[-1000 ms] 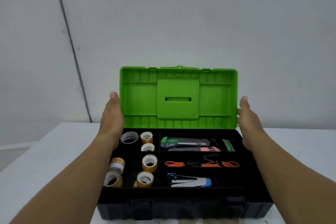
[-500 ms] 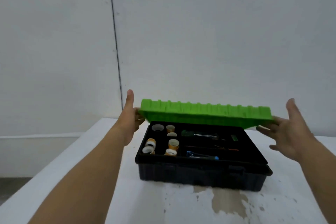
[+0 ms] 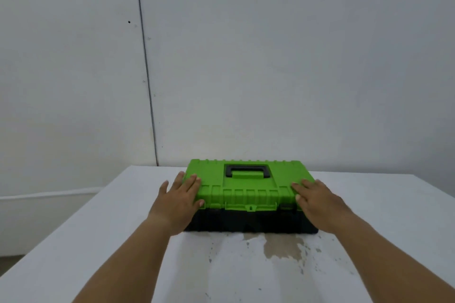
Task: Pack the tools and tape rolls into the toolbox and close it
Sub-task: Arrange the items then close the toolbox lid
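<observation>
Plain grey-white wall (image 3: 270, 56) w/ one dark vertical seam, behind white table (image 3: 98, 241); brownish stain (image 3: 283, 246) plus specks on tabletop, just in front of toolbox, camera side.

Item 1: toolbox (image 3: 248, 219). Black base, green lid (image 3: 246, 194) down flat on base. Sits mid-table, straight ahead of both hands; long axis runs left–right across the view. Black handle (image 3: 247, 170) folded flat in lid recess, toward wall side of toolbox. Small green tab at centre of lid's front edge; latches on front face too dark to read, so fastened or not: can't tell. Tools and tape rolls not visible; presumably inside.

Item 2: left hand (image 3: 181, 200). Flat, fingers spread, palm down on left front corner of toolbox lid, thumb along front edge. Gripping nothing.

Item 3: right hand (image 3: 317, 200). Flat, palm down on right front corner of lid, fingertips pointing in toward handle. Gripping nothing.

Key relation: both hands about equally near, one per end of toolbox front edge; front face lies directly below palms, toward camera. Judged step: pressing lid home; latching likely remains, needing hands to slide down off lid to front face.

Obstructions: none seen around toolbox. Risk, judged: lid may sit unseated if contents stand proud.
</observation>
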